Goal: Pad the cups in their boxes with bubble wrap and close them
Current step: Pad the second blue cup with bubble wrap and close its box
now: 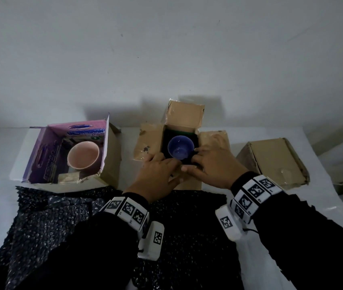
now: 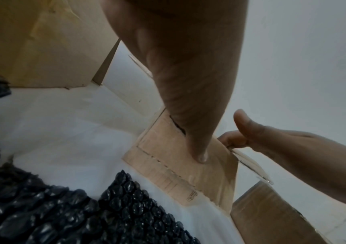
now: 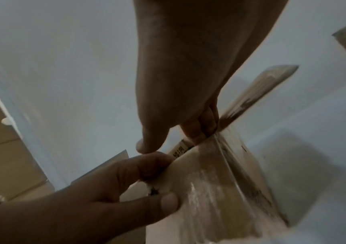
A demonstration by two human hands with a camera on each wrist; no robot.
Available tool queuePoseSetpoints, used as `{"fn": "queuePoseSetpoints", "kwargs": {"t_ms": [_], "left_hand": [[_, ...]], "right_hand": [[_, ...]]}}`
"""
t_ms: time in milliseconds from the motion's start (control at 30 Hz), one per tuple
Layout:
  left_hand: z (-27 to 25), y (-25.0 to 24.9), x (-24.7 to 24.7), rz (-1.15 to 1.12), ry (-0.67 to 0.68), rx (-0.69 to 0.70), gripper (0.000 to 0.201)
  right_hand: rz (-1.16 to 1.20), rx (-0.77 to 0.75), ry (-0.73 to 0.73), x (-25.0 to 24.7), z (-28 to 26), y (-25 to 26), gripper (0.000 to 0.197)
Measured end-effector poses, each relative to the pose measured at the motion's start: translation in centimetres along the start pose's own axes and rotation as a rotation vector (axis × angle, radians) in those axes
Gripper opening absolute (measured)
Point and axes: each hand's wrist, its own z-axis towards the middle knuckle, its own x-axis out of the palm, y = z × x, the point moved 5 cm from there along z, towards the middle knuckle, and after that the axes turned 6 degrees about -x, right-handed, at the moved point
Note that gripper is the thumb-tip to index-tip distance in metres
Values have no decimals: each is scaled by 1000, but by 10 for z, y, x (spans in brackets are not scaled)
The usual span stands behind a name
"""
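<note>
Hands [image 1: 184, 167] grip flap [image 3: 209, 181] (near).

Matt brown cardboard box [image 1: 180, 119], glossy blue cup [image 1: 180, 147], shiny black bubble wrap [image 1: 187, 227]

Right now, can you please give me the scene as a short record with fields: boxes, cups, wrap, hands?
left box: purple box, open, holds pink cup
middle box: brown box, flaps open, holds blue cup
right box: closed box
wrap: black bubble wrap on the table, in front of the boxes
left hand: grips the near flap
right hand: grips the same flap
</note>
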Motion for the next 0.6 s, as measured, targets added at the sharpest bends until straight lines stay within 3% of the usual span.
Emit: {"fn": "queuePoseSetpoints", "kwargs": {"t_ms": [133,300,467,533,600], "left_hand": [[0,1,1,6,2,2,37],[-1,1,2,27,-12,-12,40],[0,0,3,50,-24,-30,35],[1,-1,3,61,-17,-40,38],[-2,-7,1,66,-16,-33,43]], "right_hand": [[69,1,37,9,4,0,87],[-52,8,-96,-8,11,5,76],[-9,1,-3,17,6,7,95],[19,-3,-24,12,4,6,88],[76,-4,-137,9,-7,5,66]]}}
